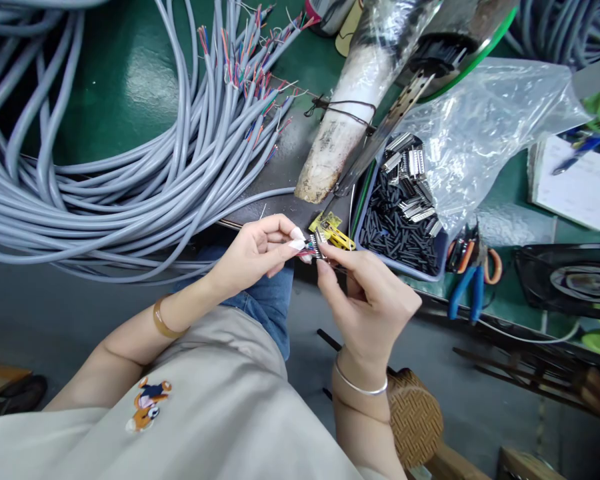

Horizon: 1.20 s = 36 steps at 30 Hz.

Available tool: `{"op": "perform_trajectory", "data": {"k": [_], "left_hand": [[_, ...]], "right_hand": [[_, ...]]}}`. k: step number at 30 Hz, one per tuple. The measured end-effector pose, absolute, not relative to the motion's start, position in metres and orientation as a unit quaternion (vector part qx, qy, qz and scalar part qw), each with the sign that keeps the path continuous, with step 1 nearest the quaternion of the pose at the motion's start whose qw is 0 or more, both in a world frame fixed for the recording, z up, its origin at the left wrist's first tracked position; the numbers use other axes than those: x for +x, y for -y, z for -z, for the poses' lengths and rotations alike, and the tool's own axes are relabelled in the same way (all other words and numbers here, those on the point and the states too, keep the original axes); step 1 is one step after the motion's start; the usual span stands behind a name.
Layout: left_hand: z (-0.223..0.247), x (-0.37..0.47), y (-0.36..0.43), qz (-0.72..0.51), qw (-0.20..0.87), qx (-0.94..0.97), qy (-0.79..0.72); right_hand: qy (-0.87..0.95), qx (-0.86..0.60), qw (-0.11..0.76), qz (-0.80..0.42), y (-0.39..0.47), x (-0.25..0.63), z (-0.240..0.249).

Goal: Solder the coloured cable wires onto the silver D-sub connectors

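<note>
My left hand [260, 250] pinches the stripped end of a grey cable, where thin coloured wires [307, 250] show beyond the fingertips. Opposite it, my right hand [367, 287] grips a small metal connector [319, 245] with a row of pins between thumb and forefinger. Wires and connector meet between the two hands; whether they touch is too small to tell. Just behind the fingers lies a yellow clip-like holder [339, 237]. A blue bin [405, 270] to the right holds metal connectors [410, 173] and short black tubes [393, 227].
A large bundle of grey cables [130, 180] with stripped ends covers the left. A plastic-wrapped nozzle [330, 140] and a perforated metal bar [380, 137] slant down behind my hands. Blue-handled pliers [467, 287], a clear bag [490, 127] and a notepad [575, 187] lie right.
</note>
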<state>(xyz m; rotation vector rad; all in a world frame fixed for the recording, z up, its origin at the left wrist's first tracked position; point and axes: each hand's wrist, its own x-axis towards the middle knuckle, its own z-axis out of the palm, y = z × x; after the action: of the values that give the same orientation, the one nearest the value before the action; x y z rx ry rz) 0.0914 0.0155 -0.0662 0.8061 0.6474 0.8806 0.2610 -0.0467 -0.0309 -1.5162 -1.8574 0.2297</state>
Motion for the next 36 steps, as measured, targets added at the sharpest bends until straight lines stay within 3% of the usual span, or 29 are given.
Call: {"op": "perform_trajectory", "data": {"k": [7,17,23,30,36], "left_hand": [[0.070,0.087,-0.015,-0.391,0.781,0.385,-0.299],[0.071,0.093,-0.010,-0.454,0.676,0.458,-0.356],[0.069,0.096,-0.015,-0.459,0.655,0.446,-0.402],[0.069,0.100,-0.018,-0.467,0.660,0.425,-0.407],[0.067,0.103,-0.023,-0.499,0.655,0.409,-0.393]], "right_hand": [[0.621,-0.629,0.443,-0.149,0.048,0.257,0.055],[0.693,-0.570,0.440,-0.037,0.044,0.264,0.062],[0.539,-0.563,0.624,-0.061,0.045,0.264,0.053],[0.647,-0.580,0.491,-0.069,0.042,0.260,0.065],[0.642,-0.563,0.509,-0.103,0.028,0.254,0.073]]}}
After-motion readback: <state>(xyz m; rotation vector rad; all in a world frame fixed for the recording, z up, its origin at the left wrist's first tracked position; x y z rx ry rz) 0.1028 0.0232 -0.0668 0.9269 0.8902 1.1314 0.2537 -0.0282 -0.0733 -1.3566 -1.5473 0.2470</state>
